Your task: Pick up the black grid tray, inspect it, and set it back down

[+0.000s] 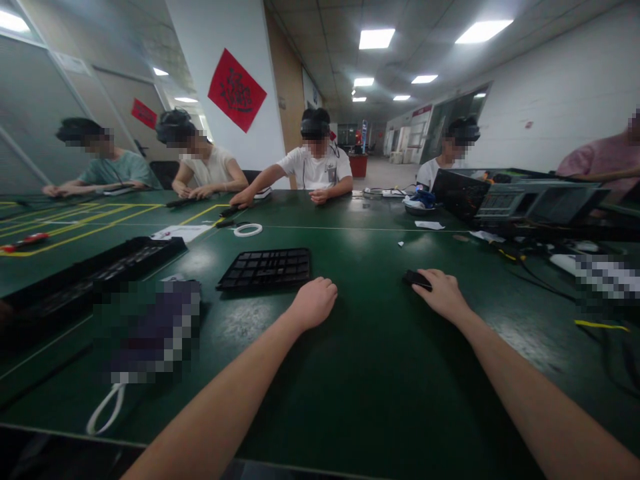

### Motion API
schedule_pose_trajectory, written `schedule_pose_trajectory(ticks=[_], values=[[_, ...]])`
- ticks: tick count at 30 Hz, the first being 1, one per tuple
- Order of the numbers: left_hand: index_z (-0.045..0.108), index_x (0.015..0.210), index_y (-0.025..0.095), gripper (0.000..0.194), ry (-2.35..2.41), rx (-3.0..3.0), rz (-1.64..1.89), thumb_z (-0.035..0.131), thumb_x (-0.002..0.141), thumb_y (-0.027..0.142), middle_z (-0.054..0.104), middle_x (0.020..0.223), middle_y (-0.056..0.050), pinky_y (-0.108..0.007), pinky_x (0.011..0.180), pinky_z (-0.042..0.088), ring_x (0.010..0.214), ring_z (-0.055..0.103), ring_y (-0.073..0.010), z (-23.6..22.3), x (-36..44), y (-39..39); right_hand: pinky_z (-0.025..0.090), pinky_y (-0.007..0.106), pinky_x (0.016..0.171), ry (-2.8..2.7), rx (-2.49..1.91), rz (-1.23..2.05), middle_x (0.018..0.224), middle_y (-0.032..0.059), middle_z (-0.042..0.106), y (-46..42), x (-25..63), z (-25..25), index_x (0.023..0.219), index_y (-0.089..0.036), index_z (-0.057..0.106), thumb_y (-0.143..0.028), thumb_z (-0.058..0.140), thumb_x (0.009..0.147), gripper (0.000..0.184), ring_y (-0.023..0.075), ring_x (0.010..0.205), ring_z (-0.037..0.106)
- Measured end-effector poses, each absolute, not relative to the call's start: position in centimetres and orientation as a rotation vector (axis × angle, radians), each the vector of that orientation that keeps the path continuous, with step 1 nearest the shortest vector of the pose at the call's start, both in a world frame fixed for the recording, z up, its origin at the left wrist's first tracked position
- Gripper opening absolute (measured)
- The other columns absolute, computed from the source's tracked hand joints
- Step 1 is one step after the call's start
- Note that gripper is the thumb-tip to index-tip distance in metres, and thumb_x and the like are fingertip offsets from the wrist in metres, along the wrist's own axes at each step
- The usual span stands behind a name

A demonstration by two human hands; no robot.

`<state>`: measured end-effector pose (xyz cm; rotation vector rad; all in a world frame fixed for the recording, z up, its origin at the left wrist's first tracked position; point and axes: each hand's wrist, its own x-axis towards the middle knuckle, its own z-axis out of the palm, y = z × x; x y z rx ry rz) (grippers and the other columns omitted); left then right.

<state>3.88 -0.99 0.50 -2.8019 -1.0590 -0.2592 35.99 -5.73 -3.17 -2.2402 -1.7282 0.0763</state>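
Note:
My left hand [318, 303] is closed, its knuckles up, above the green table. It is right beside the near right corner of a flat black gridded plastic tray [267, 269]. What its curled fingers hold, if anything, is hidden. Farther right, my right hand [443, 291] has its fingers wrapped round a small black block-shaped object [417, 280], whose left end sticks out past the fingertips. The exact kind of that object does not show. A wide gap of bare tabletop lies between my two hands.
A long black tray [100, 280] and a blurred pouch with a white strap [106, 408] lie left. A white ring [248, 230] is beyond the gridded tray. Black equipment [525, 200] and cables stand right. Several people sit around the table [360, 400]; one person's hand [242, 199] reaches for a dark object.

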Motion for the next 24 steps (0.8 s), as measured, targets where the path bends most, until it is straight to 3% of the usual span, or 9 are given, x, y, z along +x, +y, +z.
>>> schedule_pose_trajectory(ticks=[10, 19, 24], values=[[0.059, 0.097, 0.013, 0.027, -1.216, -2.769, -0.246, 0.039, 0.092, 0.031, 0.059, 0.097, -0.01, -0.031, 0.076, 0.046, 0.09, 0.057, -0.0214, 0.6, 3.9, -1.2, 0.04, 0.052, 0.093, -1.698, -2.221, 0.095, 0.135, 0.0142, 0.046, -5.7, 36.2, -3.5, 0.133, -0.019, 0.048, -0.047, 0.046, 0.084, 0.056, 0.0375, 0.12, 0.041], [0.061, 0.086, 0.015, 0.029, -1.298, -2.799, -0.156, 0.037, 0.092, 0.029, 0.063, 0.086, -0.009, -0.031, 0.076, 0.045, 0.085, 0.06, -0.0205, 0.7, 4.3, -1.3, 0.04, 0.049, 0.093, -1.732, -2.228, 0.023, 0.133, 0.0142, 0.048, -5.6, 36.2, -3.6, 0.131, -0.016, 0.05, -0.045, 0.044, 0.085, 0.055, 0.0353, 0.118, 0.044], [0.055, 0.069, 0.017, 0.025, -1.475, -2.751, -0.587, 0.046, 0.088, 0.031, 0.062, 0.075, -0.008, -0.029, 0.067, 0.043, 0.073, 0.06, -0.0203, 0.9, 3.8, -0.2, 0.04, 0.048, 0.092, -1.753, -2.194, -0.027, 0.131, 0.015, 0.049, -5.4, 36.5, -4.0, 0.129, -0.015, 0.051, -0.045, 0.043, 0.085, 0.054, 0.0337, 0.118, 0.044]])
